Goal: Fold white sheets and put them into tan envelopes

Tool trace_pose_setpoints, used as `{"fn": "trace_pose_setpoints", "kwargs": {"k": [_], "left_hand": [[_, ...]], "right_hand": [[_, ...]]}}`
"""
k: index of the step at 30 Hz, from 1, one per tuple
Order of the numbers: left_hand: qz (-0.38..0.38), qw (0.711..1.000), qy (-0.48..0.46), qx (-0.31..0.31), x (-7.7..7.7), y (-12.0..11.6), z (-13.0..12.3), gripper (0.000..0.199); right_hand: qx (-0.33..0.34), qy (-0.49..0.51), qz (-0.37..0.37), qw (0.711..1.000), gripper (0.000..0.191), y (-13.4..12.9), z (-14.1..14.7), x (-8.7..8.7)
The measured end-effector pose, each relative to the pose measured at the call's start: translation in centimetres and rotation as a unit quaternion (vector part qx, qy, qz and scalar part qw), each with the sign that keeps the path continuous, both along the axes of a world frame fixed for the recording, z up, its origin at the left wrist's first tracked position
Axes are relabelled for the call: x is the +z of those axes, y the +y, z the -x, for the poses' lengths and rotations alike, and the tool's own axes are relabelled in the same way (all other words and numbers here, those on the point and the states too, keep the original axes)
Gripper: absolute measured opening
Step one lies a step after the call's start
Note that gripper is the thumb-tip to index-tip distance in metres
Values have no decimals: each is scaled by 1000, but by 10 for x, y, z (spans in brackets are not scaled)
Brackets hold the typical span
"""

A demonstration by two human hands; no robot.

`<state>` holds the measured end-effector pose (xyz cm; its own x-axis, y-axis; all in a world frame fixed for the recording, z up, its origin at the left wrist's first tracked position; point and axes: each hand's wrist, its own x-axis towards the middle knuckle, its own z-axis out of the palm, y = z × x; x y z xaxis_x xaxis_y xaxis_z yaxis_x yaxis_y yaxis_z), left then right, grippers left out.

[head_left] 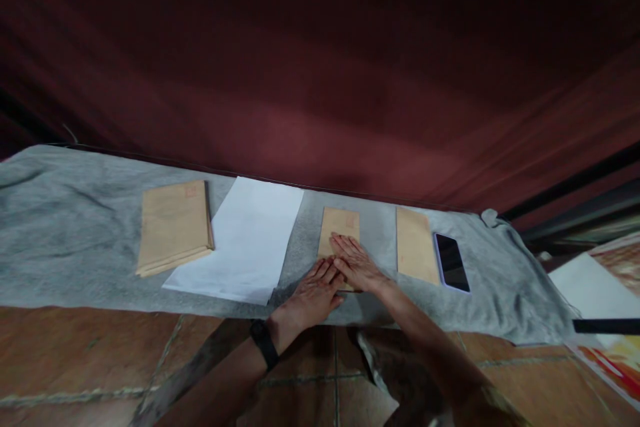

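Note:
A brown paper envelope (337,219) with a faint red printed mark lies on the grey cloth in front of me. My right hand (356,263) rests flat on it, fingers stretched out. Beside it, my left hand (317,290) lies palm down at the envelope's lower left, its fingertips meeting the right hand. Both hands cover much of the envelope's lower half. Left of them are sheets of white paper (253,237), and farther left a stack of brown envelopes (173,223) overlaps the paper's edge. To the right lies another brown envelope (417,245).
A phone (453,263) in a pale purple case sits right of the single envelope. The grey cloth (75,227) covers a long, low surface. Behind it hangs a dark red curtain (300,93). Brown floor tiles (75,353) show in front, and printed sheets (600,287) lie at far right.

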<state>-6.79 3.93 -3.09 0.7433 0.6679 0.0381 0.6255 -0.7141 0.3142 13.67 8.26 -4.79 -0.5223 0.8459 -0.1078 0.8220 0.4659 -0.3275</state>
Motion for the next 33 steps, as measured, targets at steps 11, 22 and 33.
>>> {"fn": "trace_pose_setpoints", "kwargs": {"k": [11,22,33], "left_hand": [[1,999,-37,-7,1,0,4,48],[104,992,-64,-39,10,14,11,60],[192,964,-184,-21,3,48,15,33]], "right_hand": [[-94,-22,-93,991,65,48,-18,-16],[-114,-50,-121,985,69,54,-17,-19],[-79,-37,-67,994,69,10,-11,-6]]}}
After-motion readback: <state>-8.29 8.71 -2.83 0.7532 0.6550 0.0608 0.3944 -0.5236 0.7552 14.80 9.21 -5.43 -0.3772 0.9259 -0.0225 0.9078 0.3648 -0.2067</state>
